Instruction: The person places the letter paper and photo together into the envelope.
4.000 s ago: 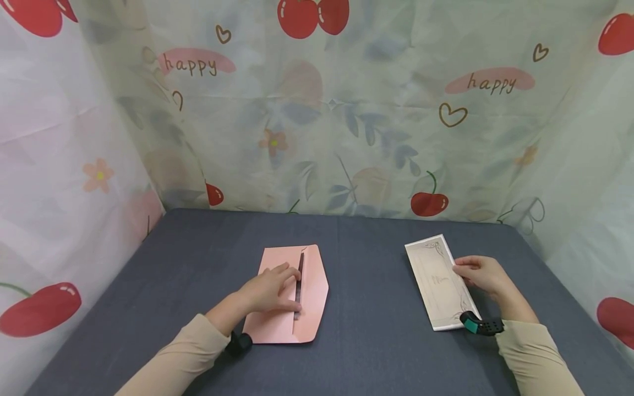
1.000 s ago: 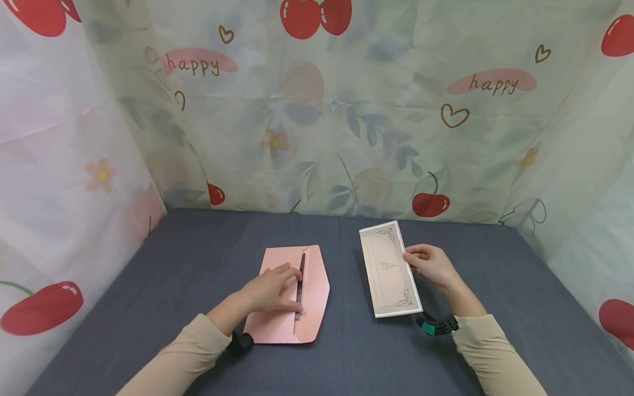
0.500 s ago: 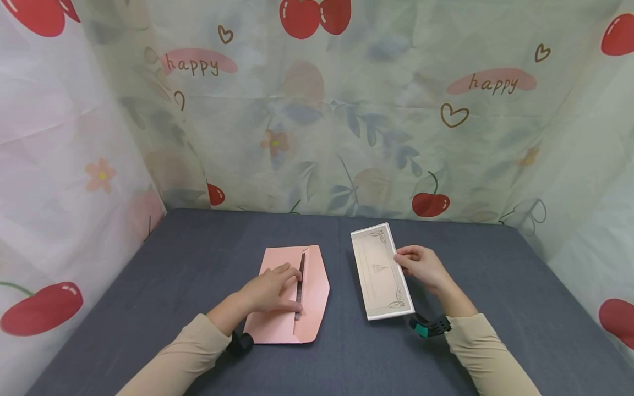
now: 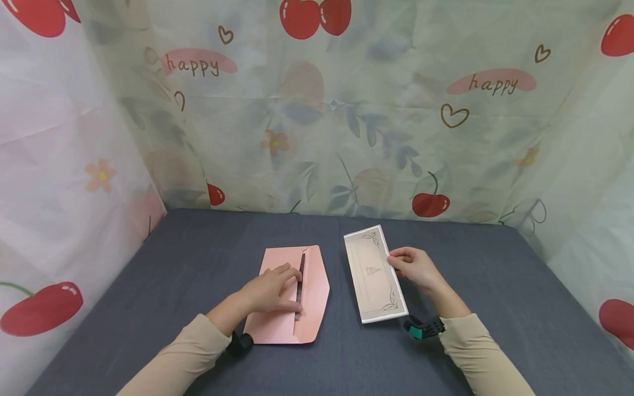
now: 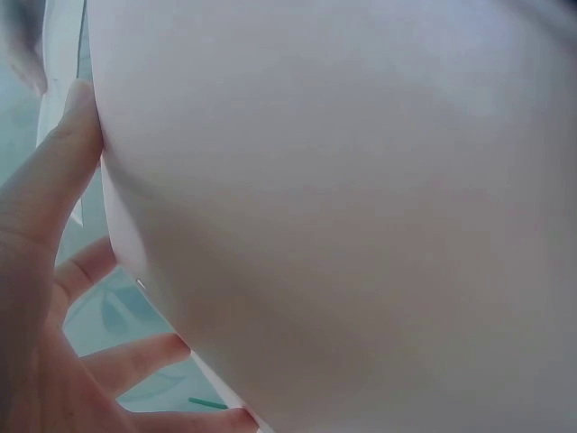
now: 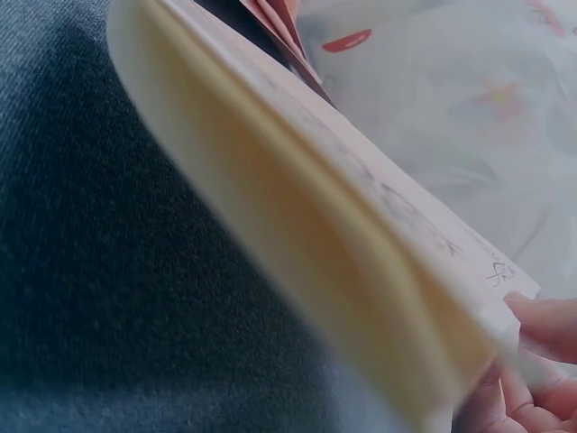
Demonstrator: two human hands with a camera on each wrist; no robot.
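A pink envelope lies on the table, its flap spread to the right and its pocket gaping in a narrow dark slit. My left hand holds the pocket's edge, thumb and fingers set along the slit. Close up in the left wrist view, the envelope's panel bulges and fills most of the picture. To the right, my right hand pinches the right long edge of a cream card with grey corner ornaments. That card is tilted and held above the table; its folded leaves part slightly in the right wrist view.
Dark blue-grey cloth covers the table. A patterned curtain with cherries and hearts hangs behind and at both sides. Black bands sit on both wrists, the right band having a teal part.
My right hand has carried the card leftward toward the envelope, far at first and only slightly over the last half second. The left hand and the envelope have stayed put.
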